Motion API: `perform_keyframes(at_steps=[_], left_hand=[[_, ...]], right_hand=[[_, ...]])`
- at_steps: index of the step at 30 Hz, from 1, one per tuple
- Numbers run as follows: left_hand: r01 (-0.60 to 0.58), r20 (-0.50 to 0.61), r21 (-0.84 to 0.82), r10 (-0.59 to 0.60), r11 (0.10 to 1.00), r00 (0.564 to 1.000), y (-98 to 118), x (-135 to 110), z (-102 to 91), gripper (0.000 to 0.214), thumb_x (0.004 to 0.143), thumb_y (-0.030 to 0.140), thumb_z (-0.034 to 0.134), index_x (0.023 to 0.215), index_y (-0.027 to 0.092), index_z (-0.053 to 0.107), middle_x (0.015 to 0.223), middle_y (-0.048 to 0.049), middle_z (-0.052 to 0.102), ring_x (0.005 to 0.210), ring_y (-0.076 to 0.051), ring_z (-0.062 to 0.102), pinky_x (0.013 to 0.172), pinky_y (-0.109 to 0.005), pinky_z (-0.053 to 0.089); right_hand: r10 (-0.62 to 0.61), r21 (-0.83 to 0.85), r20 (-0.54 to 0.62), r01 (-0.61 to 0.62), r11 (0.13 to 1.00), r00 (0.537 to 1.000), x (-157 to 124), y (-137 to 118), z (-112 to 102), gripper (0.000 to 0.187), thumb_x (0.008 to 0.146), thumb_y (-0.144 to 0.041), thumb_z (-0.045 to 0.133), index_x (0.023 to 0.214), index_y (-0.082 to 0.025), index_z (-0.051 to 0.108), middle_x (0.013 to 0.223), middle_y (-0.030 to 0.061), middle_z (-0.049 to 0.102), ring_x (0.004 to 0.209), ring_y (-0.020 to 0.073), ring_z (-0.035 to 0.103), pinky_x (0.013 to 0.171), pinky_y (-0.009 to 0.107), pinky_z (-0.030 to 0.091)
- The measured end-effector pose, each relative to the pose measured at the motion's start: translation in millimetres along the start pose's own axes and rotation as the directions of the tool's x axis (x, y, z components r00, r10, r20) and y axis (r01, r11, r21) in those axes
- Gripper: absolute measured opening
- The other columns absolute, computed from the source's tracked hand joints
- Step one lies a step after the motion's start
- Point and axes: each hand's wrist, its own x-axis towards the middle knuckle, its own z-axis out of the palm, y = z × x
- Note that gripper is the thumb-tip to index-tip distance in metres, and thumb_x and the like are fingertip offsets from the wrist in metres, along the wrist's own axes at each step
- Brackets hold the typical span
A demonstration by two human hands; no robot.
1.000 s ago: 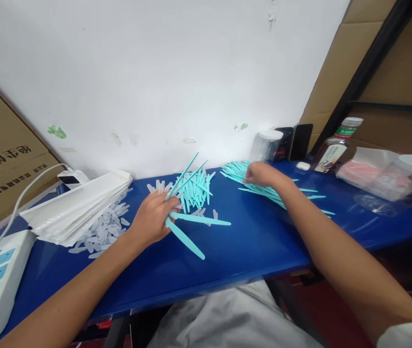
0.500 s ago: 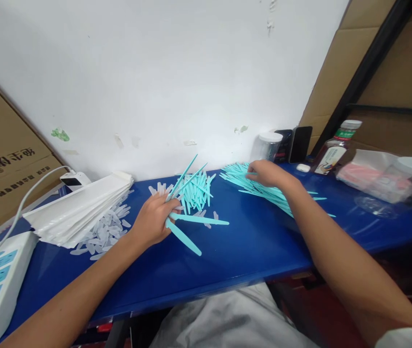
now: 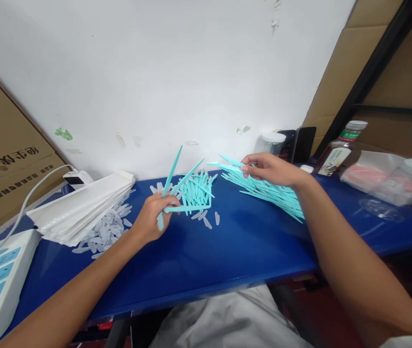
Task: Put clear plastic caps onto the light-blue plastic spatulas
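Observation:
My left hand (image 3: 157, 215) is closed around several long, tapered turquoise plastic sticks (image 3: 172, 171) that fan out upward and to the right. My right hand (image 3: 269, 169) pinches two similar turquoise sticks (image 3: 229, 166) between thumb and fingers, their tips toward the left. Under and beside it lies a loose pile of long turquoise sticks (image 3: 273, 195). A second turquoise pile (image 3: 196, 189) is just right of my left hand. Small translucent plastic pieces (image 3: 207, 223) lie in front of that pile, and a heap of them (image 3: 106, 232) is near my left forearm.
White plastic bags (image 3: 82, 210) are stacked at left, beside a power strip (image 3: 5, 285) and a cabled white device (image 3: 77, 179). At right stand a lidded jar (image 3: 272, 143), a bottle (image 3: 342, 147) and a bag with pink contents (image 3: 373, 174). A white wall closes off the blue table's (image 3: 228, 256) back.
My right hand has risen from the long pile with two turquoise sticks pinched in it. The sticks in my left hand have shifted their angles.

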Motion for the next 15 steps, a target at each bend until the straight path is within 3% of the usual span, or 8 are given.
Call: perform_keyframes(at_steps=[3, 8, 15], left_hand=[[0.038, -0.016, -0.188, -0.042, 0.982, 0.999, 5, 2, -0.4, 0.035, 0.100, 0.026, 0.041, 0.076, 0.018, 0.066, 0.073, -0.0019, 0.066, 0.070, -0.018, 0.057, 0.086, -0.036, 0.044], [0.144, 0.039, -0.418, -0.140, 0.897, 0.989, 20, 6, -0.3, 0.027, 0.087, 0.017, 0.044, 0.071, 0.017, 0.066, 0.074, -0.0030, 0.067, 0.073, -0.019, 0.058, 0.075, -0.033, 0.043], [0.164, 0.049, -0.519, -0.163, 0.839, 0.985, 27, 8, 2.0, 0.025, 0.082, 0.017, 0.046, 0.067, 0.016, 0.066, 0.070, -0.0036, 0.065, 0.070, -0.019, 0.058, 0.074, -0.034, 0.043]], right_hand=[[-0.039, 0.067, 0.063, 0.035, 0.997, 0.997, -5, -14, 0, 0.044, 0.092, -0.062, 0.069, 0.091, -0.018, 0.070, 0.079, 0.0035, 0.066, 0.061, 0.0120, 0.045, 0.055, 0.028, 0.033], [-0.123, 0.102, 0.103, 0.113, 0.988, 0.987, -6, -26, 9, 0.036, 0.091, -0.054, 0.072, 0.089, -0.018, 0.074, 0.081, 0.0040, 0.070, 0.070, 0.0145, 0.051, 0.065, 0.030, 0.037], [-0.109, 0.089, 0.208, 0.093, 0.992, 0.972, 0, -29, 22, 0.033, 0.088, -0.052, 0.075, 0.087, -0.019, 0.076, 0.084, 0.0039, 0.074, 0.074, 0.0172, 0.056, 0.069, 0.032, 0.038]])
